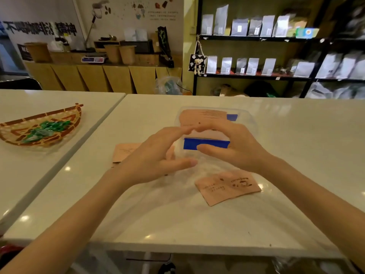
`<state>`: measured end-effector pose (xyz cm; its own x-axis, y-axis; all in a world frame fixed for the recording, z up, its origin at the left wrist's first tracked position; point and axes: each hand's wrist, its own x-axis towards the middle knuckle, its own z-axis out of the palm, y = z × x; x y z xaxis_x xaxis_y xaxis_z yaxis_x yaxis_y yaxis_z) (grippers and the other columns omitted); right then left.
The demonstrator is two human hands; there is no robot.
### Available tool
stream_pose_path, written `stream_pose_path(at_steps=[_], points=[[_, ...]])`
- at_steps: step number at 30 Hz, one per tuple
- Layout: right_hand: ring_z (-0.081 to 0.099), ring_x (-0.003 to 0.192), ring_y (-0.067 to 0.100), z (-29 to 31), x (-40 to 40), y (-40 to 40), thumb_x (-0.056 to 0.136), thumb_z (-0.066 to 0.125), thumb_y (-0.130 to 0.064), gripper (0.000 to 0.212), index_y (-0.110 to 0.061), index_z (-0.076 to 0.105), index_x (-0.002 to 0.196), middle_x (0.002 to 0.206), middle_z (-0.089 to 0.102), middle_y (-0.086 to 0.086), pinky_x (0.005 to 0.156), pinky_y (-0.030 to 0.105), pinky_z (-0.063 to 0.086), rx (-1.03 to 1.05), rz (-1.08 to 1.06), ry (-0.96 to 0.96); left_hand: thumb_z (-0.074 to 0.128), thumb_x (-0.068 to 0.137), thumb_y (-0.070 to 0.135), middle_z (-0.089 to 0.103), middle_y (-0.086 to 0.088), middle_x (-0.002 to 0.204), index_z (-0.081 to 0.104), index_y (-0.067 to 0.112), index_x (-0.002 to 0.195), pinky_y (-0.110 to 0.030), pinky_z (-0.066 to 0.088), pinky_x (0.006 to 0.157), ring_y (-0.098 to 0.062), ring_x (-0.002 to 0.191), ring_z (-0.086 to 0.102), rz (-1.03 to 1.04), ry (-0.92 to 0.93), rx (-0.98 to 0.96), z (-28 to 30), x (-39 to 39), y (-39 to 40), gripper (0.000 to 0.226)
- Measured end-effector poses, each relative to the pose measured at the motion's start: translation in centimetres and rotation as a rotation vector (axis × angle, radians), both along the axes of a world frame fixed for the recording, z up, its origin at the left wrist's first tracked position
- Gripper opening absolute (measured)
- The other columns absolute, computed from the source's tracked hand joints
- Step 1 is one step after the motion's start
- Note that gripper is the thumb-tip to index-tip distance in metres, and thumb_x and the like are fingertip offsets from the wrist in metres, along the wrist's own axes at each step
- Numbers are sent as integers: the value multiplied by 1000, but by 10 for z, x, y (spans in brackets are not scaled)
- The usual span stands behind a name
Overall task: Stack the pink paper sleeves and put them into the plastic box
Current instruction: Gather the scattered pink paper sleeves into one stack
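Note:
A clear plastic box [245, 118] with blue latches [205, 142] stands in the middle of the white table. Pink paper sleeves [199, 116] lie inside it, seen through the plastic. My right hand [239, 149] grips the box's near side, fingers on top and thumb against the front blue latch. My left hand [154, 157] hovers at the box's near left corner, fingers apart and fingertips meeting the right hand's. One loose pink sleeve [227, 186] lies flat near my right wrist. Another pink sleeve [126, 152] lies partly hidden under my left hand.
A woven basket [59, 112] with green-wrapped pieces sits on the adjoining table at the left, beyond a seam [110, 119] between the two tabletops. Shelves of bags and a wooden counter stand behind. The table's front edge [177, 248] is close to me.

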<state>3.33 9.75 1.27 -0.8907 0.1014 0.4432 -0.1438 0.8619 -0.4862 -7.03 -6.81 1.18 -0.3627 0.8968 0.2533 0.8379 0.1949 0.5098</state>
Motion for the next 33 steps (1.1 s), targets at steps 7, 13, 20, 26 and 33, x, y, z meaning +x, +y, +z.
stream_pose_path(at_steps=[7,13,20,26,33], points=[[50,94,-10,-10,58,27,73,67,-36,27,-34,61,99,100,57,-23,77,4,38,-121,-135,-260,55,69,60,25,20,146,23,40,135,-10,17,96,11,122,19,-141,7,-131,-20,32,27,76],[27,114,-3,-36,77,39,71,67,-45,69,-30,38,132,138,37,-10,93,6,24,-29,-144,-536,54,69,63,18,12,151,20,30,139,-26,18,109,-6,136,16,-127,76,-301,-37,40,32,84],[20,121,-7,-47,83,42,71,65,-49,71,-29,38,133,143,33,-12,100,10,14,-9,-121,-504,51,71,64,29,8,147,33,22,135,-22,16,106,-6,134,19,-94,202,-311,-45,39,28,79],[31,113,-6,-46,83,43,64,71,-49,59,-29,53,116,129,47,-11,88,0,25,-29,-136,-432,55,67,63,41,12,130,45,24,127,-20,30,95,-2,119,33,-85,152,-258,-44,40,28,73],[39,114,3,-26,80,38,59,71,-55,56,-32,55,107,118,49,-17,97,16,32,-68,-181,-362,59,70,57,40,16,131,44,26,127,-13,28,90,6,109,28,-103,129,-173,-30,30,27,67]])
